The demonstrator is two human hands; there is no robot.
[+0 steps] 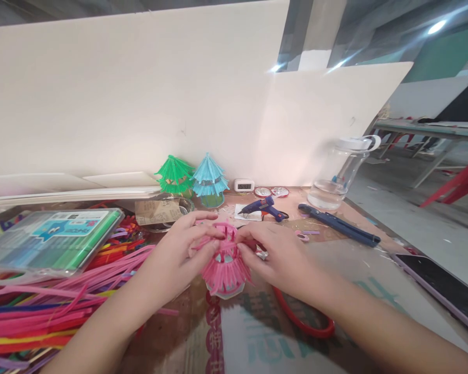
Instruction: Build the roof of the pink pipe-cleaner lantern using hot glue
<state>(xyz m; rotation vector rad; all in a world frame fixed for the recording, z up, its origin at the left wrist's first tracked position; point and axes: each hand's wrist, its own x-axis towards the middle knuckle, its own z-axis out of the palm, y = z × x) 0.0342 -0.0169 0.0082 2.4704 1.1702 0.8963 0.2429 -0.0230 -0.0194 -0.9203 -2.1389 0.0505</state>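
Note:
A small pink tower (225, 270) of fuzzy craft strips, with a fringed skirt over a pale base, stands upright on the table in front of me. My left hand (191, 244) has its thumb and fingers closed on the tower's upper left side. From the right, my right hand (275, 254) pinches the upper part near the ring. The fingertips hide some of the contact. Beneath my right forearm a red loop-shaped handle (308, 327) lies on the table, its other end covered.
Colourful pipe cleaners (42, 311) and a marker case (58, 239) lie at left. Behind are a green tower (174, 174), a blue tower (209, 179), a small digital clock (244, 185) and a glue gun (263, 208). A water bottle (331, 179), navy cutter-like tool (339, 225) and phone (440, 285) are right.

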